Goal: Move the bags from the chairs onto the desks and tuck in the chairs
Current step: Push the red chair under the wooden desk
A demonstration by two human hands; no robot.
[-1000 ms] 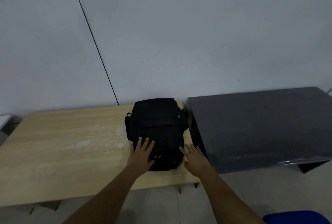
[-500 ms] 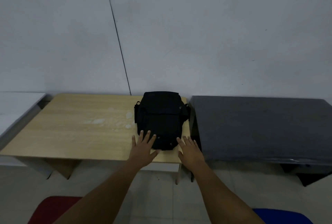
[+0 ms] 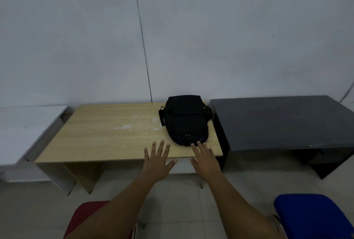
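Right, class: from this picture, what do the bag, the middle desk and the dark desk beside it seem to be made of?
Bag: black woven fabric, probably nylon or canvas; matte, with a soft sagging shape, straps and zip pulls.
Middle desk: light wood-grain top, likely laminate board; thin flat edge, with pale worn patches.
Dark desk: smooth dark grey surface with a faint sheen, perhaps laminate or a plastic covering; the picture leaves this open.

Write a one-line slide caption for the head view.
Black fabric bag lying on light wooden desk; both open hands, left hand and right hand, hover near it.

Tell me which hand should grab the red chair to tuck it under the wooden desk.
Left, probably. The red chair sits at lower left, under the left forearm, and the left hand is open and free. The right hand is over by the black bag, nearer the blue chair.
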